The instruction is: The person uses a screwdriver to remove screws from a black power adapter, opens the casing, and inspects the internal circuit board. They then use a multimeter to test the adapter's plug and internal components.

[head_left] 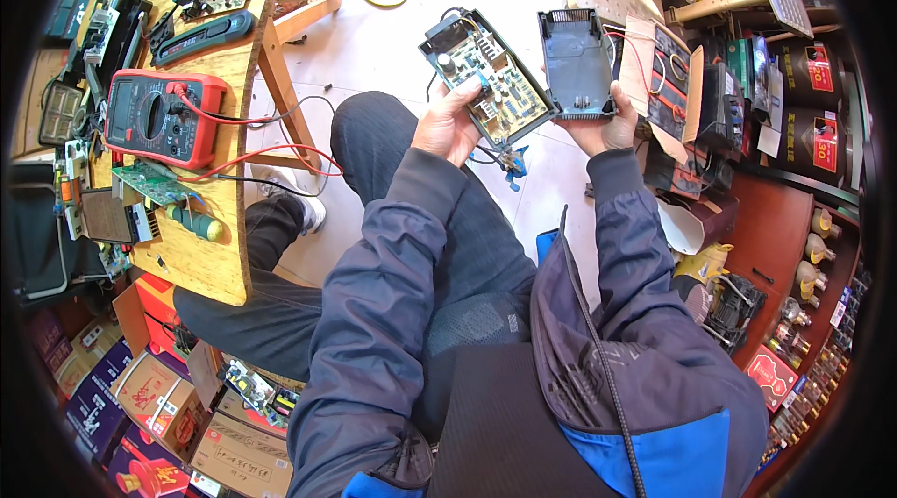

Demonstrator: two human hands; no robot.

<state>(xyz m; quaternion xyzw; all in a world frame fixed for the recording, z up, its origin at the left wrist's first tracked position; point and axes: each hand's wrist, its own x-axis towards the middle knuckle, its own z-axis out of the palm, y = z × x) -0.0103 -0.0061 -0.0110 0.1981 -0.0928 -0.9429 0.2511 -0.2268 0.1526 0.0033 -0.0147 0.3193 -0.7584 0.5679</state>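
My left hand point(448, 129) grips the lower half of a black plastic case, its thumb resting over the edge of the circuit board point(512, 98) inside. The board is crowded with capacitors, silver heat sinks and small parts. In my right hand point(614, 126) is the matching black case cover point(576, 64), tilted with its hollow inner side showing. The two halves lie side by side above my knees, their near corners close together; whether they touch, I cannot tell. A bundle of blue connectors point(511, 164) dangles on wires beneath the board.
On the left, a wooden workbench point(229, 246) carries a red multimeter point(163, 120) with red and black leads, loose circuit boards and tools. Cardboard boxes point(245, 451) stand below it. At the right are batteries point(668, 87) in an open carton and a shelf of small bulbs point(811, 250).
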